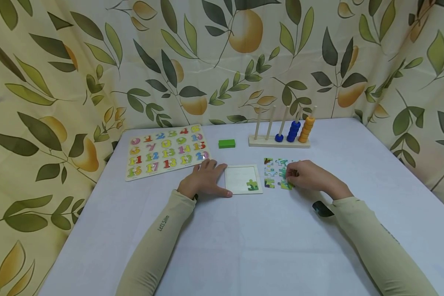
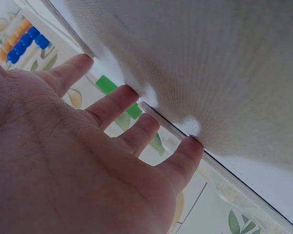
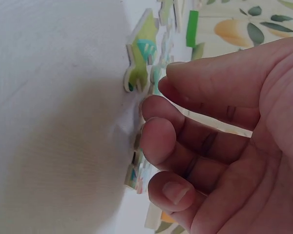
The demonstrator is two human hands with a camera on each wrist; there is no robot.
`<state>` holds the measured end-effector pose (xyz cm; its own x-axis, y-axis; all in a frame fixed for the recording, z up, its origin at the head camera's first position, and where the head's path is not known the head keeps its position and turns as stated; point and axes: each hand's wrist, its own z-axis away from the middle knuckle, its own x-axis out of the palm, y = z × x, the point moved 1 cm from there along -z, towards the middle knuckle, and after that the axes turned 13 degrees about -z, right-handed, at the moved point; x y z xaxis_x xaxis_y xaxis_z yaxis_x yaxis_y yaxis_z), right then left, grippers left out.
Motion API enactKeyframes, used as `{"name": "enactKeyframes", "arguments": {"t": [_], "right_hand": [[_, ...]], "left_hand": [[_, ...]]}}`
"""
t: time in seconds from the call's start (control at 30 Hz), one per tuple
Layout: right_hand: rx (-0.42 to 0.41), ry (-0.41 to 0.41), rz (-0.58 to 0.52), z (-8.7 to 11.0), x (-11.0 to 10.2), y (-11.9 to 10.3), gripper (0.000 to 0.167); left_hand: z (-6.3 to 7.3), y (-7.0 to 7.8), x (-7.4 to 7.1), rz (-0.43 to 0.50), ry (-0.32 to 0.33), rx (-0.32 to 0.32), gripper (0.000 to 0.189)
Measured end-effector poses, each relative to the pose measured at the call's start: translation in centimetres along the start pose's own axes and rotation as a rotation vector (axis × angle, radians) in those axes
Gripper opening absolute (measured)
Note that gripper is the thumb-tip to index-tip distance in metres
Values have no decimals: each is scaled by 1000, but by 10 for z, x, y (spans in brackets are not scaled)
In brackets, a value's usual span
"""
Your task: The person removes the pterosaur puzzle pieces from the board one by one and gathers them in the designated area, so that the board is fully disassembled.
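My left hand (image 1: 205, 179) is spread flat at the left side of a square white puzzle frame (image 1: 228, 181), its thumb by the lower corner and index finger by the upper one. One green jigsaw piece (image 1: 252, 185) sits in the frame's lower right corner. Bent over the right part of several loose jigsaw pieces (image 1: 269, 182) is my right hand (image 1: 311, 177). In the right wrist view its thumb and index fingertips come close together beside the pieces (image 3: 140, 53), other fingers curled. I cannot tell whether a piece is between them.
A number puzzle board (image 1: 163, 152) lies at the back left, near the left fingertips. Behind the frame is a green block (image 1: 227, 143). A wooden peg stand (image 1: 277, 142) with blue and orange beads is at the back right. A patterned curtain (image 1: 222, 61) hangs behind the table.
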<state>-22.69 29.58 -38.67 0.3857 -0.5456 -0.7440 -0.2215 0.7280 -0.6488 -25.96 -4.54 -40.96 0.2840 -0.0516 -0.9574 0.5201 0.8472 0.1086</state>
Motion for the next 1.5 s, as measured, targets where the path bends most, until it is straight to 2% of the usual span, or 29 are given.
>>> {"name": "enactKeyframes", "arguments": {"t": [0.4, 0.63, 0.9, 1.2, 1.5], "right_hand": [[-13, 21, -52, -5, 1, -13, 5], [-49, 18, -57, -12, 6, -26, 5], [-101, 0, -50, -21, 10, -37, 16], [-175, -4, -98, -28, 17, -47, 26], [-170, -60, -141, -38, 30, -53, 44]], "left_hand": [[-1, 1, 2, -10, -3, -7, 106], [-3, -1, 3, -24, -2, -3, 106], [-4, -2, 4, -13, 4, -1, 106], [-3, -1, 2, -1, 0, -3, 106], [-5, -3, 5, -17, -5, 5, 106]]}}
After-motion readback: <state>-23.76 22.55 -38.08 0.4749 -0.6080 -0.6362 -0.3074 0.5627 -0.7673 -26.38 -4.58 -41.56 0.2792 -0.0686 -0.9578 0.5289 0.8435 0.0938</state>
